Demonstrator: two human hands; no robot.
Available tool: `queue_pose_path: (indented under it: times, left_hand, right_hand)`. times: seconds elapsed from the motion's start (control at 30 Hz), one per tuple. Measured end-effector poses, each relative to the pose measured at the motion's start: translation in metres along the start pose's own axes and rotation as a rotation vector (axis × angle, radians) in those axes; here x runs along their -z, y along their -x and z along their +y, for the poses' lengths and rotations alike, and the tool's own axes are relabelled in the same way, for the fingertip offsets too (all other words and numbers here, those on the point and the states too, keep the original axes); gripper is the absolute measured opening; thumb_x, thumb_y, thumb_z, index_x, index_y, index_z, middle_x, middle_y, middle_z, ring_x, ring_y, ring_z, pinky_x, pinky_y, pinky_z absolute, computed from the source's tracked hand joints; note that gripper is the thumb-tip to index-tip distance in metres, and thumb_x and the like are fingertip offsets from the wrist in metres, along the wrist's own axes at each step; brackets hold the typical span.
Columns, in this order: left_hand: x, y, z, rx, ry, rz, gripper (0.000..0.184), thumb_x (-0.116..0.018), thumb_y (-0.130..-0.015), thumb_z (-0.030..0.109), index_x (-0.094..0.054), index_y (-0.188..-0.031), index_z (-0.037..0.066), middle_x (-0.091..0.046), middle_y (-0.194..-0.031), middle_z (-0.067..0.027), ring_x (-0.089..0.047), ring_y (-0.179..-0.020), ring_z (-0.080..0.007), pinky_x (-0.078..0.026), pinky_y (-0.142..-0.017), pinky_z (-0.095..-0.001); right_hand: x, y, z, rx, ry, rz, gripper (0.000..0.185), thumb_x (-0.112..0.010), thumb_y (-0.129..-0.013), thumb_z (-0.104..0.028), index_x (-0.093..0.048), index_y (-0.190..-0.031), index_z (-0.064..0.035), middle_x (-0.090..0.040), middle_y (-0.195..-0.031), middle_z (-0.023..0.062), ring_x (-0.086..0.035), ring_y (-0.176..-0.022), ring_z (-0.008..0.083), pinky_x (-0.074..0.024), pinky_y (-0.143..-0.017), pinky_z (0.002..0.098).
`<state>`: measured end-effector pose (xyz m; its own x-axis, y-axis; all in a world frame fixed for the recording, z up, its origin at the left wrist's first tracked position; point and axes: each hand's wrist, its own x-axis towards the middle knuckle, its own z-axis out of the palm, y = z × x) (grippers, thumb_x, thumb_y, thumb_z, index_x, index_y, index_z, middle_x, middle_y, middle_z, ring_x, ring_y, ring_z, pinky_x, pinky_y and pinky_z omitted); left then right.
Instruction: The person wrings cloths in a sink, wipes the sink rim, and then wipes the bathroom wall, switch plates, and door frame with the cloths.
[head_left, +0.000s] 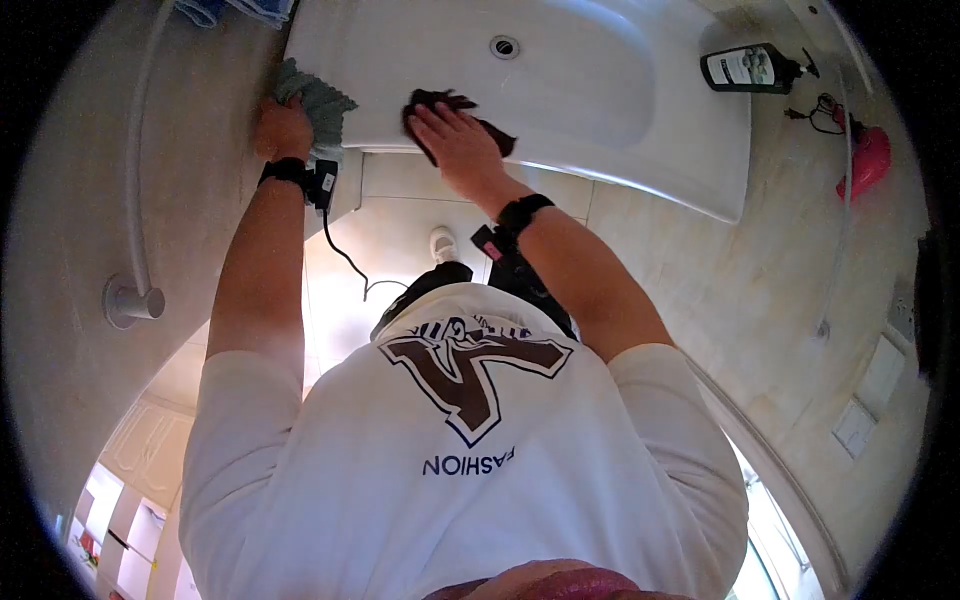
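Observation:
My left hand (284,130) is closed on a grey-green cloth (322,108), at the left front corner of a white washbasin (600,40) beside the wall. The cloth hangs bunched over that corner. On the basin's front rim, my right hand (460,150) holds a dark brown cloth (495,135) pressed down, its fingers stretched forward over the cloth. Part of the brown cloth is hidden under the palm. Each wrist wears a black strap with a small box, and a black cable runs from the left one.
A dark pump bottle (750,68) lies at the basin's right end. Further right are a pink hair dryer (866,160) and its black cord. A round drain (505,47) sits in the basin. Along the left wall runs a white rail (137,200); blue fabric (240,8) shows at the top.

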<state>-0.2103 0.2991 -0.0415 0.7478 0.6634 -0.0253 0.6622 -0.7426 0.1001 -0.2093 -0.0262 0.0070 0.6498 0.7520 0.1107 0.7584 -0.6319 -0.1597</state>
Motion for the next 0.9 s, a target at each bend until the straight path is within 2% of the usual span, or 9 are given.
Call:
queue_pose_path:
  times: [0.13,0.27,0.43,0.53,0.57,0.6,0.63,0.77,0.9]
  left_hand:
    - [-0.012,0.001,-0.004,-0.094,0.017,0.076,0.052,-0.051,-0.093,0.045,-0.053,-0.121,0.002,-0.061,-0.117,-0.0224,-0.060,-0.107,-0.0392,-0.048,-0.088,-0.0489]
    - [0.028,0.018,0.017,-0.020,0.180,0.080,0.052,-0.051,-0.093,0.044,-0.053,-0.121,0.001,-0.061,-0.118,-0.0228,-0.059,-0.107,-0.0395,-0.047,-0.089,-0.0489]
    - [0.027,0.017,0.017,0.007,0.191,0.077,0.050,-0.052,-0.092,0.046,-0.055,-0.118,0.003,-0.062,-0.116,-0.0218,-0.061,-0.106,-0.0388,-0.049,-0.087,-0.0484]
    - [-0.008,0.001,0.003,-0.040,0.045,0.094,0.049,-0.051,-0.092,0.047,-0.055,-0.115,0.004,-0.063,-0.114,-0.0211,-0.061,-0.105,-0.0381,-0.050,-0.086,-0.0478]
    - [-0.010,0.000,0.003,-0.059,-0.004,0.099,0.049,-0.051,-0.092,0.047,-0.056,-0.115,0.004,-0.063,-0.114,-0.0209,-0.062,-0.105,-0.0379,-0.050,-0.085,-0.0477]
    - [0.002,0.005,0.009,-0.035,0.037,0.095,0.048,-0.051,-0.093,0.046,-0.056,-0.113,0.003,-0.064,-0.112,-0.0208,-0.062,-0.104,-0.0376,-0.050,-0.084,-0.0477]
    - [0.011,0.010,0.015,-0.010,0.078,0.096,0.047,-0.051,-0.093,0.046,-0.056,-0.112,0.003,-0.064,-0.110,-0.0208,-0.063,-0.102,-0.0373,-0.051,-0.083,-0.0477]
    - [0.033,0.023,0.023,0.013,0.097,0.226,0.044,-0.052,-0.094,0.042,-0.057,-0.111,0.002,-0.065,-0.107,-0.0215,-0.063,-0.101,-0.0369,-0.051,-0.081,-0.0477]
    - [0.032,0.019,0.022,0.020,0.096,0.043,0.039,-0.054,-0.093,0.037,-0.057,-0.111,0.002,-0.065,-0.105,-0.0208,-0.064,-0.098,-0.0369,-0.051,-0.080,-0.0469]
  right_hand:
    - [0.005,0.018,0.008,0.055,-0.136,0.078,0.045,-0.051,-0.089,-0.013,-0.048,-0.133,-0.0113,-0.051,-0.137,0.0086,-0.049,-0.125,0.0264,-0.0389,-0.105,0.0409]
    - [0.024,0.084,0.065,-0.174,-0.147,0.073,0.042,-0.059,-0.085,-0.014,-0.053,-0.126,-0.0094,-0.058,-0.129,0.0103,-0.054,-0.118,0.0317,-0.0432,-0.100,0.0442]
    - [0.051,0.176,0.154,-0.344,-0.040,0.021,0.048,-0.065,-0.083,-0.021,-0.053,-0.128,-0.0105,-0.056,-0.132,0.0098,-0.050,-0.123,0.0304,-0.0403,-0.102,0.0454]
    - [0.041,0.186,0.159,-0.497,0.280,-0.156,0.053,-0.066,-0.082,-0.027,-0.051,-0.131,-0.0129,-0.050,-0.139,0.0051,-0.045,-0.128,0.0302,-0.0367,-0.103,0.0494]
    - [0.040,0.170,0.141,-0.438,0.196,-0.017,0.056,-0.069,-0.077,-0.019,-0.052,-0.130,-0.0087,-0.054,-0.134,0.0108,-0.051,-0.121,0.0327,-0.0412,-0.100,0.0437]
    - [0.048,0.136,0.110,-0.517,0.067,-0.042,0.054,-0.070,-0.076,-0.018,-0.054,-0.127,-0.0078,-0.059,-0.126,0.0120,-0.056,-0.111,0.0350,-0.0462,-0.092,0.0445]
    - [0.038,0.114,0.090,-0.424,0.014,0.033,0.050,-0.070,-0.076,-0.019,-0.056,-0.123,-0.0075,-0.063,-0.118,0.0129,-0.059,-0.104,0.0365,-0.0488,-0.086,0.0457]
    - [0.003,0.021,-0.005,-0.101,-0.055,0.095,0.046,-0.063,-0.084,-0.025,-0.054,-0.126,-0.0101,-0.058,-0.128,0.0086,-0.051,-0.121,0.0300,-0.0412,-0.100,0.0421]
    - [0.016,0.009,-0.011,0.043,-0.125,0.105,0.045,-0.061,-0.086,-0.033,-0.056,-0.124,-0.0087,-0.059,-0.126,0.0093,-0.052,-0.121,0.0294,-0.0420,-0.100,0.0437]
